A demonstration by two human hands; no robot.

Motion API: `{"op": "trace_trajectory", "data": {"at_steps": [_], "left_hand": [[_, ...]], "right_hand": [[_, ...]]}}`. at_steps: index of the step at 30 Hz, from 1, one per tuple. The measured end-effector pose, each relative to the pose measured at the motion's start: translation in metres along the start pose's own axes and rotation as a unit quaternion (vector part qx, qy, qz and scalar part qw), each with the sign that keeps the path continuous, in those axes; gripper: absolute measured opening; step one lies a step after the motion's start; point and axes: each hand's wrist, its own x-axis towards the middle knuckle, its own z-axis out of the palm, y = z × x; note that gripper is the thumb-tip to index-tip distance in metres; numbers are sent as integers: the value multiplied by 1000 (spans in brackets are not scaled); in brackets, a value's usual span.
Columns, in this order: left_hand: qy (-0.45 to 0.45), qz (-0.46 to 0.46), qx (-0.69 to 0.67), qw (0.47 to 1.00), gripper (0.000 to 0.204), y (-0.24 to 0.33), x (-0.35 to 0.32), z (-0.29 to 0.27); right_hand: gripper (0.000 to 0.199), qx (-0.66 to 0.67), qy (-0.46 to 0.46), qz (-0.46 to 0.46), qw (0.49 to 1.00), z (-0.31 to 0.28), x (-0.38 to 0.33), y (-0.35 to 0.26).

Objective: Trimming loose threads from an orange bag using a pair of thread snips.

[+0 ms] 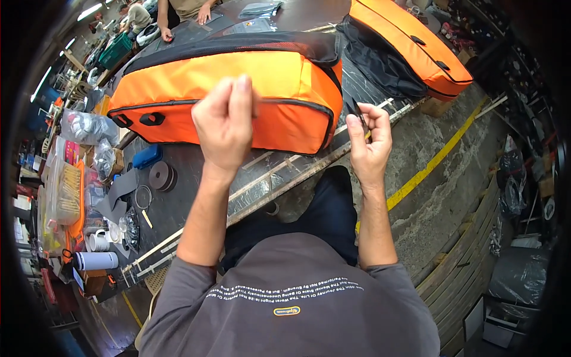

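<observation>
A large orange bag (pixel 208 80) with black piping lies on its side on the dark worktable. In front of its side panel my left hand (pixel 226 122) is raised with fingers curled and pressed together. Its fingertips are slightly blurred, and anything pinched in them is too small to make out. To the right of the bag's end, my right hand (pixel 372 140) grips a small black pointed hand tool (pixel 355 109), possibly thread snips, with a bit of yellow showing near the palm. Neither hand visibly presses on the bag.
A second orange and black bag (pixel 410 44) lies at the far right of the table. Left on the table are a roll of dark tape (pixel 162 177), a blue case (pixel 147 156), a white mug (pixel 99 240) and a plastic box (pixel 64 193). Another person's hands (pixel 204 14) rest across the table.
</observation>
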Motion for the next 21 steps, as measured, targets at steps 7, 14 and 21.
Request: {"op": "trace_trajectory", "data": {"at_steps": [7, 14, 21], "left_hand": [[22, 69, 247, 966, 16, -81, -70, 3], [-2, 191, 223, 956, 9, -35, -16, 12], [-141, 172, 266, 938, 9, -18, 10, 28]], "right_hand": [[23, -102, -69, -72, 990, 23, 9, -14], [15, -254, -124, -52, 958, 34, 36, -39], [19, -52, -181, 47, 981, 38, 45, -35]]}}
